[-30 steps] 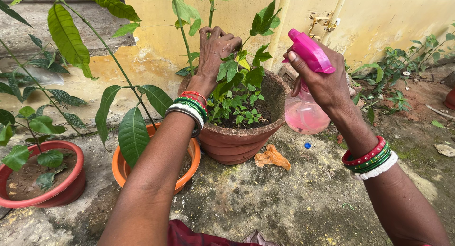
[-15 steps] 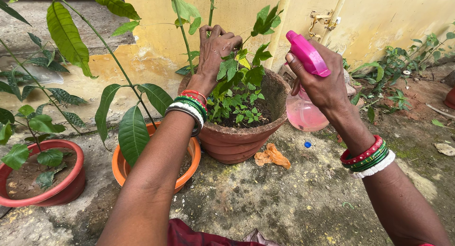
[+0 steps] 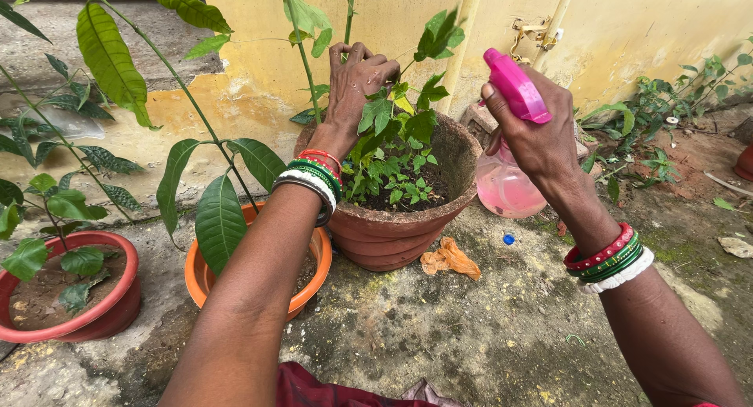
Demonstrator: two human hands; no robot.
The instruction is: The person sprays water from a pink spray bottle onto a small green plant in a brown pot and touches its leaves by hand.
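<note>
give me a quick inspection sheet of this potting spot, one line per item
surface: rough grey concrete ground, damp and stained
job's things: pink plastic spray bottle with pink trigger head; brown clay pot of small green plants
clutter: orange scrap, small blue cap, orange plastic pot, red plastic pot
grippers: left hand grips plant stems; right hand grips the spray head
cables: nothing seen
surroundings: yellow painted wall, weeds at its base

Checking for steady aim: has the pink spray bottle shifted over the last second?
Barely. The spray bottle in the right hand has edged very slightly toward the clay pot; it remains just right of the rim.
</note>
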